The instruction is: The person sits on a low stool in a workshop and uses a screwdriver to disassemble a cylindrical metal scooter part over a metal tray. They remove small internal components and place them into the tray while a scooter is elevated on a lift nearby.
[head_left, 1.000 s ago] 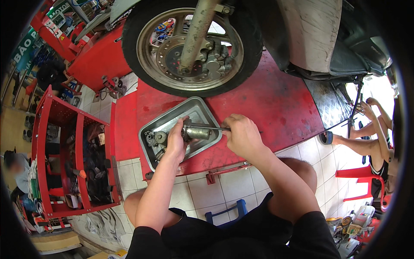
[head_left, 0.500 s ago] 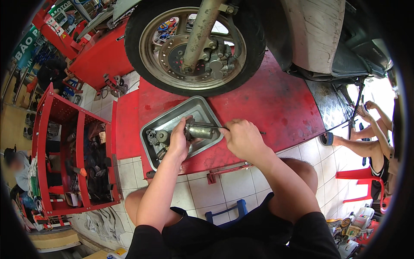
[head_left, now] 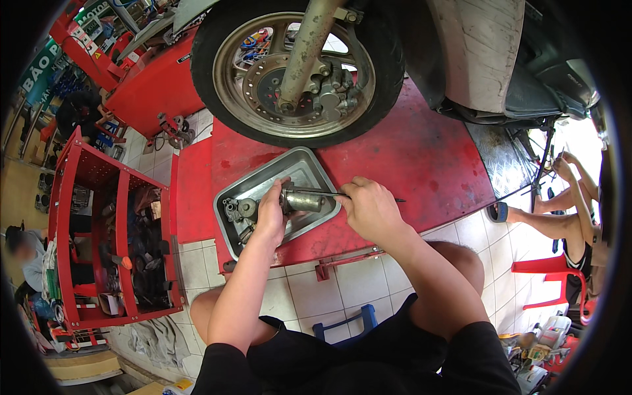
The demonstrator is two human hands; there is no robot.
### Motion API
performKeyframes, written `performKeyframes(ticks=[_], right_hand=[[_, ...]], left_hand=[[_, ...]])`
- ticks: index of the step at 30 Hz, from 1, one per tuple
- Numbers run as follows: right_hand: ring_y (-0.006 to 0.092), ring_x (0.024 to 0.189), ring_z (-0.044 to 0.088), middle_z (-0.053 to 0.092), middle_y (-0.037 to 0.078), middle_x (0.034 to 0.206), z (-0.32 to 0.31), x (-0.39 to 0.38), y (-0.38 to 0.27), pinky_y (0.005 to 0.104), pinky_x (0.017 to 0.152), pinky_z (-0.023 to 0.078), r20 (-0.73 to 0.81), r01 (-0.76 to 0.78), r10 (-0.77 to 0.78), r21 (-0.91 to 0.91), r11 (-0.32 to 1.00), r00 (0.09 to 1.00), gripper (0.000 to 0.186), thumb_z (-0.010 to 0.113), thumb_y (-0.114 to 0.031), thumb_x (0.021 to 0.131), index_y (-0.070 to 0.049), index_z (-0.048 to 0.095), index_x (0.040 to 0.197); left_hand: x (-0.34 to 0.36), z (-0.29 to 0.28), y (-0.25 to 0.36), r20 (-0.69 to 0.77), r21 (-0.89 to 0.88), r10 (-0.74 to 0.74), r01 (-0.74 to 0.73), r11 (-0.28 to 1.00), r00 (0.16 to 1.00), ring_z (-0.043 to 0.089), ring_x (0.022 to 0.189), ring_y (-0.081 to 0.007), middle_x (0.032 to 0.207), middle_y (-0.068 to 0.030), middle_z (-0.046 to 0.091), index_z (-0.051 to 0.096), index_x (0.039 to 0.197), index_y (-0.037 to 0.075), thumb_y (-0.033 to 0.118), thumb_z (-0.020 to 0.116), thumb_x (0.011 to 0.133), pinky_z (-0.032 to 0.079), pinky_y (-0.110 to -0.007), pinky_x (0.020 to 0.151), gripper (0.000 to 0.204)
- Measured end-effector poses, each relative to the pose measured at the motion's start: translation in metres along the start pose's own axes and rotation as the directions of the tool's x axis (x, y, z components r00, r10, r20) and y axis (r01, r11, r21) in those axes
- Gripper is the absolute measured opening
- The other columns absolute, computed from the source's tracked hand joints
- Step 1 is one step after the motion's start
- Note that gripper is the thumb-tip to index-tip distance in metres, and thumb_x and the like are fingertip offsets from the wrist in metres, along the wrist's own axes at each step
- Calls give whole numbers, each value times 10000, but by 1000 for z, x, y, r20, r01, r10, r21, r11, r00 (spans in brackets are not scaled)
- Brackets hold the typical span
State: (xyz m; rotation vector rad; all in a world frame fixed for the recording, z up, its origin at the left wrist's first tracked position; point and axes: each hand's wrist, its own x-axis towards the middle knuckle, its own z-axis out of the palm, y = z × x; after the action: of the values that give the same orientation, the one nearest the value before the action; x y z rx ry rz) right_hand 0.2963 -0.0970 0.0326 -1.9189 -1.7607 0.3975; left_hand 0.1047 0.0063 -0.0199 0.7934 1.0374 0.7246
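Note:
My left hand is closed around one end of a grey metal cylinder, perhaps a small motor, above a steel tray. A thin dark rod-like tool lies along the cylinder's upper side. My right hand grips this tool, and its far end sticks out to the right of the fist. Whether the tool is a screwdriver I cannot tell. Beside my left hand, inside the tray, rest other cast metal parts, partly hidden by the hand.
The tray sits on a red metal platform, just below a scooter's front wheel. A red shelf cart full of parts stands at the left. A blue stool is between my legs. Another person's leg shows at the right.
The tool has tilted slightly and now projects more to the right of my right hand. My left hand and the cylinder have barely shifted. At the right, the other person's hands moved.

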Motion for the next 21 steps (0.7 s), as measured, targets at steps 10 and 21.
performKeyframes(ticks=[10, 21], right_hand=[[381, 738, 635, 628, 188, 801, 5, 2, -3, 456, 664, 507, -95, 38, -20, 190, 981, 995, 267, 756, -197, 802, 22, 685, 937], [334, 822, 681, 689, 126, 895, 16, 1, -15, 460, 721, 550, -78, 123, -116, 86, 989, 990, 230, 691, -214, 795, -82, 734, 978]], left_hand=[[-2, 2, -1, -2, 20, -25, 25, 999, 1000, 649, 1015, -221, 1198, -130, 601, 463, 1377, 28, 409, 317, 1073, 609, -400, 770, 508], [-27, 27, -10, 97, 14, -63, 62, 998, 993, 649, 948, -150, 1134, -40, 650, 562, 1350, 118, 378, 448, 1034, 564, -308, 748, 425]])
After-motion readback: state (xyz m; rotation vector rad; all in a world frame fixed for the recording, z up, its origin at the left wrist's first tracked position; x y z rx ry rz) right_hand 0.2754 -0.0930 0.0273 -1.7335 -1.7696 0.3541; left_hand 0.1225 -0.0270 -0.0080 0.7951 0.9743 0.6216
